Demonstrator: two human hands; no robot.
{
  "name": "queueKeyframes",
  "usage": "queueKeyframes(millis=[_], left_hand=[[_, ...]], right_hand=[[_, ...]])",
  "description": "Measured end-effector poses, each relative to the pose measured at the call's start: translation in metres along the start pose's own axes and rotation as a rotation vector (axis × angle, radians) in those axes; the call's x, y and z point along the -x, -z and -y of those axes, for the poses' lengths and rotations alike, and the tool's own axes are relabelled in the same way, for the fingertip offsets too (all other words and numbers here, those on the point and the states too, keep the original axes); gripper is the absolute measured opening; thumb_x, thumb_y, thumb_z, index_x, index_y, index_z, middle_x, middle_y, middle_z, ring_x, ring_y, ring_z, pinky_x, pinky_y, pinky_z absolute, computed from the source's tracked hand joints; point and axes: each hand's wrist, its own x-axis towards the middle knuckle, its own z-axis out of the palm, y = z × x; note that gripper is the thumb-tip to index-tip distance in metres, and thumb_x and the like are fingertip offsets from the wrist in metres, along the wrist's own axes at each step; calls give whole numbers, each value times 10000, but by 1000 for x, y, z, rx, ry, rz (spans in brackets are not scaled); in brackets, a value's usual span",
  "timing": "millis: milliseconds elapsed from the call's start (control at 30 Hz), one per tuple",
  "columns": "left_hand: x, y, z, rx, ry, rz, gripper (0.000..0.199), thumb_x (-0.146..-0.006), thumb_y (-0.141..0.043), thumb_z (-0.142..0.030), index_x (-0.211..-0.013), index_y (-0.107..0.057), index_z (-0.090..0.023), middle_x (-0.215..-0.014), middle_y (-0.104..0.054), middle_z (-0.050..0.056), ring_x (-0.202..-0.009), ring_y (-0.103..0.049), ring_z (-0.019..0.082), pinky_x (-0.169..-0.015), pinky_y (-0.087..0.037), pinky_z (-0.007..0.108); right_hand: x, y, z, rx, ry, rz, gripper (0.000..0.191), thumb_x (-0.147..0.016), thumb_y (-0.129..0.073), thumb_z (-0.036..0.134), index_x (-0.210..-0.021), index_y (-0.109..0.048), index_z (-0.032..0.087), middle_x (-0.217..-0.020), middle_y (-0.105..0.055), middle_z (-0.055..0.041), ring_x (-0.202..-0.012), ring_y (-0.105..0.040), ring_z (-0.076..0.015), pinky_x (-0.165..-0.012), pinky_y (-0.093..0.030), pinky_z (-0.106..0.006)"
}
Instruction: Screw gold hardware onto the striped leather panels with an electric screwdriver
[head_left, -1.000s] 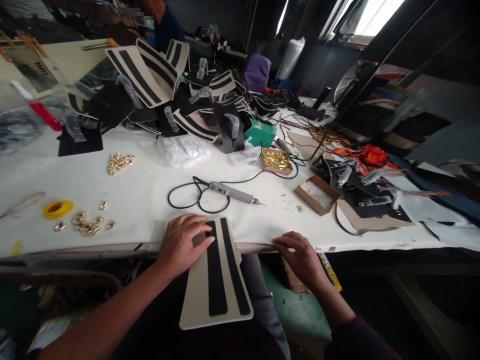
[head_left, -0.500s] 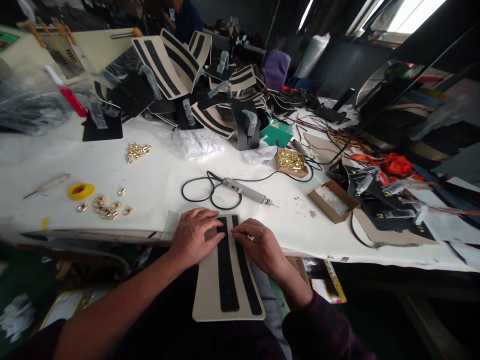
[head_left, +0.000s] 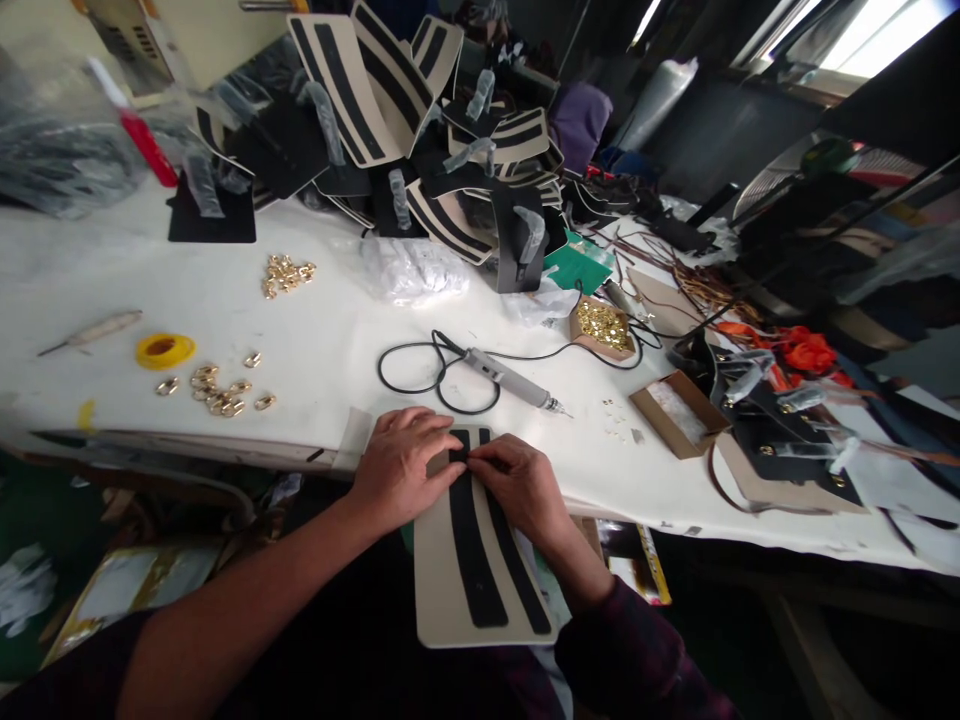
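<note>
A beige panel with two black stripes [head_left: 442,590] extends from the table edge down over my lap. My left hand [head_left: 405,465] rests on its upper left part, fingers apart, the thumb reaching onto the black stripe. Across from it, my right hand [head_left: 521,485] has thumb and index finger pinched together at the panel's upper end, near the left thumb; whatever is between those fingertips is too small to make out. Just beyond the hands lies a grey pen-like electric tool [head_left: 510,380] with a looped black cable.
Gold metal clasps [head_left: 225,395], a yellow tape roll [head_left: 165,350] and an awl [head_left: 94,332] lie on the left. A heap of striped panels [head_left: 345,90] stands behind. Rightward are a box of gold pieces [head_left: 602,328] and an open cardboard box [head_left: 679,415].
The view has shifted, so the table items appear moved. My right fingertips have come closer to my left thumb, over the black stripe at the panel's upper end.
</note>
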Motion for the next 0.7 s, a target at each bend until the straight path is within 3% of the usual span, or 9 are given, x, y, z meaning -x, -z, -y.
queueKeyframes(millis=[400, 700], left_hand=[[0, -1, 0, 25, 12, 1, 246, -893, -788, -341, -1120, -737, -263, -1299, -763, 40, -1272, -608, 310, -1055, -441, 522], [-1, 1, 0, 22, 14, 6, 234, -894, -789, -358, -1107, -744, -272, -1296, -766, 30, -1269, -611, 312, -1049, -445, 527]], right_hand=[[-19, 5, 19, 25, 49, 167, 136, -974, -644, 227, -888, -749, 227, -917, -713, -15, -878, -666, -173, -827, -490, -292], [-24, 1, 24, 51, -141, 165, 84, -877, -700, 233, -867, -783, 223, -872, -761, -13, -815, -679, -187, -763, -482, -305]])
